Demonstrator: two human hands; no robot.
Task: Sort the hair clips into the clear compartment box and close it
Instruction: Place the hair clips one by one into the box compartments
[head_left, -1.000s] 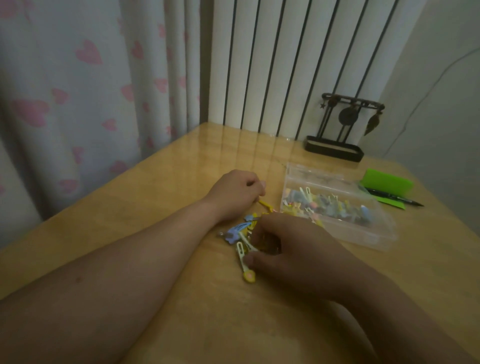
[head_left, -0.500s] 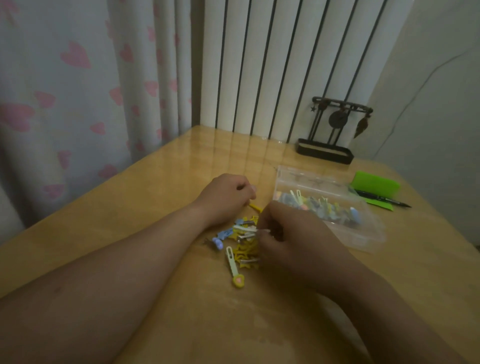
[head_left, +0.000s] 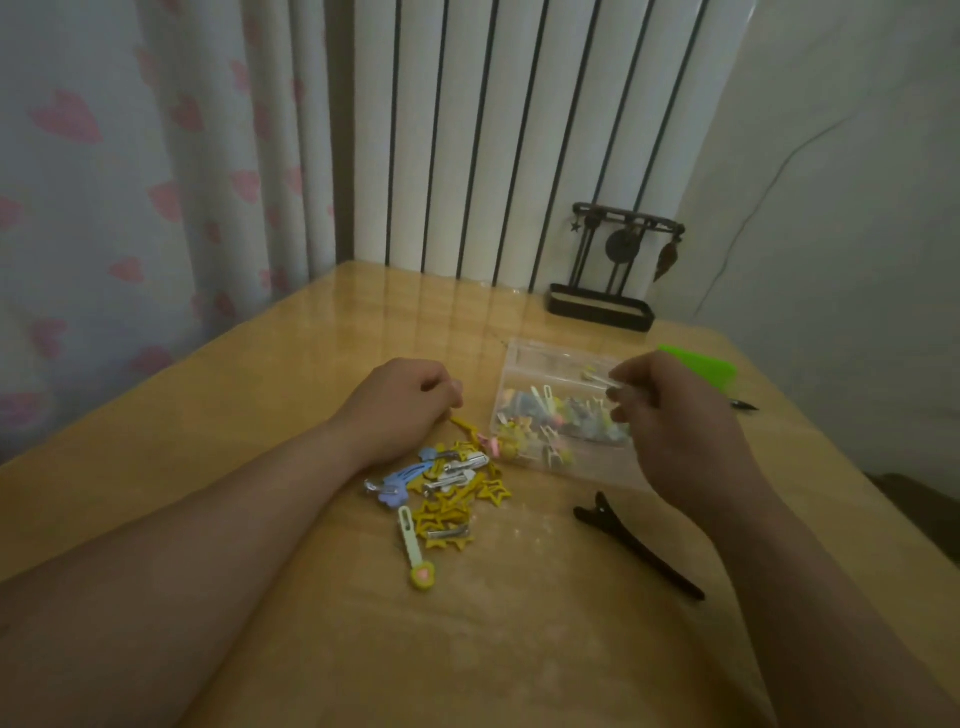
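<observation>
Head view: left hand (head_left: 402, 402) rests on the light wooden table (head_left: 291, 415), fingers curled into a loose fist, forearm flat; a yellow clip end pokes out beside it, can't tell if held. Right hand (head_left: 670, 415) is raised over the clear plastic compartment box (head_left: 524, 358), fingers pinched around a small pale hair clip (head_left: 597, 376). Box is open, 1 only, w/ many mixed pastel clips inside, too blurry to count. Loose pile of yellow star clips (head_left: 452, 499) sits btwn both hands, count unclear; 1 blue comet-shaped clip (head_left: 402, 475), 1 long pale-green clip w/ pink heart tip (head_left: 415, 548), 1 black alligator clip (head_left: 636, 545) lies apart, right of pile.
</observation>
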